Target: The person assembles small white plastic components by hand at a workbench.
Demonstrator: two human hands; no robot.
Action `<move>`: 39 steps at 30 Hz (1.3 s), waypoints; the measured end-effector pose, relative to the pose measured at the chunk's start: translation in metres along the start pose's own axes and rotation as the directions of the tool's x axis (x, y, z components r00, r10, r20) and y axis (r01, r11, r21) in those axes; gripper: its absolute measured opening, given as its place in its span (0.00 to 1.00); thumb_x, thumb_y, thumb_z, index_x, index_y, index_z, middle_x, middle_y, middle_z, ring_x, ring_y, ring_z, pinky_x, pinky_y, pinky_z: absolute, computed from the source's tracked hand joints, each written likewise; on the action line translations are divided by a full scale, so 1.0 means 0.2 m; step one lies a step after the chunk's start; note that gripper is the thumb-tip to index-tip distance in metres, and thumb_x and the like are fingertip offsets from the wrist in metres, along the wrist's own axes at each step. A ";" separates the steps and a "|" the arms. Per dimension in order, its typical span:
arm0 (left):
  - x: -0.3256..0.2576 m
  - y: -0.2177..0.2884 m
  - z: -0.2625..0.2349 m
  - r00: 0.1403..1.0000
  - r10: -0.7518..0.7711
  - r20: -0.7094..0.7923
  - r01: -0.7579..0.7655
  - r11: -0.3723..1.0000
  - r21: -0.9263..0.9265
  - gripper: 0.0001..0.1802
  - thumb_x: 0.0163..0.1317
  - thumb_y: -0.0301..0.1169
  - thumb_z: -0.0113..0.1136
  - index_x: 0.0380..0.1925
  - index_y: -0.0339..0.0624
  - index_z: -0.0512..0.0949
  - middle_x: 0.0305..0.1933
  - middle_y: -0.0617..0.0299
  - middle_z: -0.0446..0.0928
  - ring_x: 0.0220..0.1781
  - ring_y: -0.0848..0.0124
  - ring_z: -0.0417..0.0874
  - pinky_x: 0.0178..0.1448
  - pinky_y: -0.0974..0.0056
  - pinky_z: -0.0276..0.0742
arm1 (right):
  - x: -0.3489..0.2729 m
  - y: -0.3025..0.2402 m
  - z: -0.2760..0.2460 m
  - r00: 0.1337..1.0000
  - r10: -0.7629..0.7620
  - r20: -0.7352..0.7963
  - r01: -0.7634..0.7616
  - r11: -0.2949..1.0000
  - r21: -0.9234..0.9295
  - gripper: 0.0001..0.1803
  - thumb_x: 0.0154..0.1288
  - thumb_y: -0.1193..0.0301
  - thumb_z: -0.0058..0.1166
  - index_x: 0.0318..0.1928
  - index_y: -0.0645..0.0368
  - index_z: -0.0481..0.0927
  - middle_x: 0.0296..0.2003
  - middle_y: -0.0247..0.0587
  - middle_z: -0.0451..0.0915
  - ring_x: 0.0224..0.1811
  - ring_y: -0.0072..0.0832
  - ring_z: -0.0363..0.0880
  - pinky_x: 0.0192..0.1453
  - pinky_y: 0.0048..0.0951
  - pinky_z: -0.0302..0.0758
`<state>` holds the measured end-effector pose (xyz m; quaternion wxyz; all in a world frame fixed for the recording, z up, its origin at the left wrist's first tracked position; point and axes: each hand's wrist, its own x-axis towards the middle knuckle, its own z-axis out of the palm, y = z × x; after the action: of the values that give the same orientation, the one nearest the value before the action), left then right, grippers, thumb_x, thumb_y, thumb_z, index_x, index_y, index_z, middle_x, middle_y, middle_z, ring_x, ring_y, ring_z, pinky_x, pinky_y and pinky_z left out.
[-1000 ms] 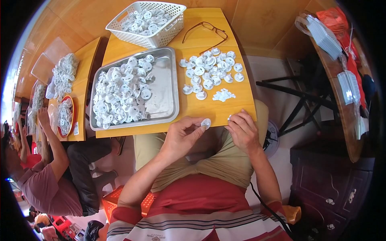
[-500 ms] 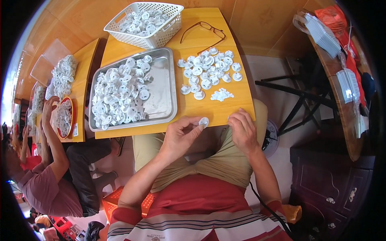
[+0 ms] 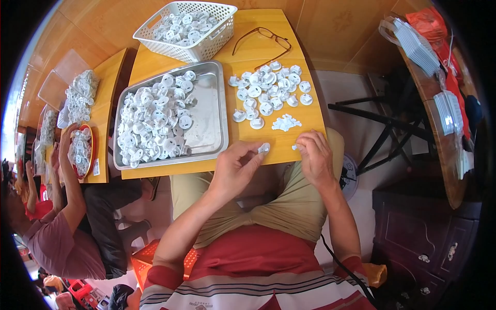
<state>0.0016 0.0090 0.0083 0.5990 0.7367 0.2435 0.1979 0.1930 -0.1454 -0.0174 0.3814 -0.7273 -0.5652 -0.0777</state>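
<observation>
My left hand [image 3: 236,168] holds a small round white plastic disc [image 3: 264,148] by its fingertips, just over the near edge of the yellow wooden table [image 3: 305,129]. My right hand [image 3: 313,155] pinches a tiny white piece [image 3: 295,147] a little to the right of the disc. Just beyond my hands lies a small heap of tiny white pieces [image 3: 285,123]. Behind it spreads a cluster of round white discs [image 3: 268,93]. A metal tray [image 3: 209,121] filled with white discs on its left half sits left of my hands.
A white plastic basket [image 3: 188,23] of discs and a pair of glasses [image 3: 263,39] stand at the table's far end. At the left a person [image 3: 62,217] works at another table with more white parts. A dark cabinet [image 3: 423,232] and a stacked shelf are at right.
My hands stay at the table's near edge with the disc and small piece; the fingers have shifted only slightly. The person at left has moved an arm a little.
</observation>
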 end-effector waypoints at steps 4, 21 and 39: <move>0.03 -0.01 0.03 0.991 0.123 -0.052 -0.110 0.972 0.210 0.14 0.66 0.23 0.69 0.51 0.36 0.85 0.40 0.57 0.82 0.38 0.71 0.84 0.41 0.68 0.79 | 0.02 -0.01 0.00 1.000 0.018 -0.011 -0.017 1.000 0.007 0.08 0.62 0.82 0.62 0.41 0.63 0.79 0.41 0.47 0.82 0.47 0.49 0.81 0.56 0.47 0.76; 0.12 0.01 0.10 0.944 0.300 -0.134 -0.184 0.820 0.542 0.13 0.65 0.24 0.66 0.50 0.39 0.83 0.48 0.51 0.80 0.34 0.57 0.85 0.38 0.56 0.82 | 0.06 0.02 -0.03 0.996 0.086 -0.006 -0.086 0.994 0.073 0.06 0.66 0.81 0.59 0.42 0.63 0.79 0.38 0.48 0.82 0.42 0.49 0.80 0.47 0.45 0.77; 0.06 -0.02 0.12 0.920 0.381 -0.097 -0.251 0.758 0.602 0.27 0.60 0.21 0.70 0.60 0.39 0.77 0.64 0.48 0.68 0.35 0.64 0.85 0.38 0.60 0.84 | 0.07 0.00 -0.08 0.971 0.233 -0.055 -0.207 0.933 0.294 0.03 0.71 0.78 0.57 0.42 0.65 0.82 0.40 0.47 0.86 0.44 0.43 0.85 0.50 0.37 0.80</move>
<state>0.0246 -0.0032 -0.0010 0.2748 0.8881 0.2262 0.2909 0.2032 -0.1454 0.0004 0.5134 -0.7191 -0.4681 0.0158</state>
